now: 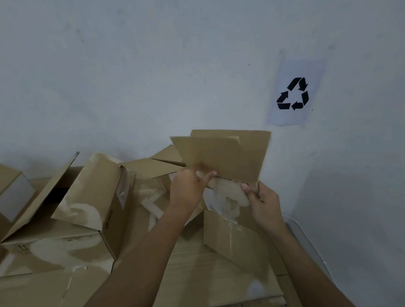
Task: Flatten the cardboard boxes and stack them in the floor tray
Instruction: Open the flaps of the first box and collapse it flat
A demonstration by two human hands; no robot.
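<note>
I hold a brown cardboard box [225, 159] up in front of the wall, its top flaps standing upright and its body hanging down toward the table. My left hand [189, 187] grips the box at its left side near the flap fold. My right hand [262, 201] pinches the right edge just below the flap. Torn tape patches show on the box face between my hands. A pale grey tray edge [312, 248] shows at the lower right, mostly hidden behind my right forearm.
Several other cardboard boxes [93, 196] lie piled on the wooden table [203, 270] to the left, some with open flaps. A sheet with a recycling symbol [293, 93] is stuck on the grey wall at the right.
</note>
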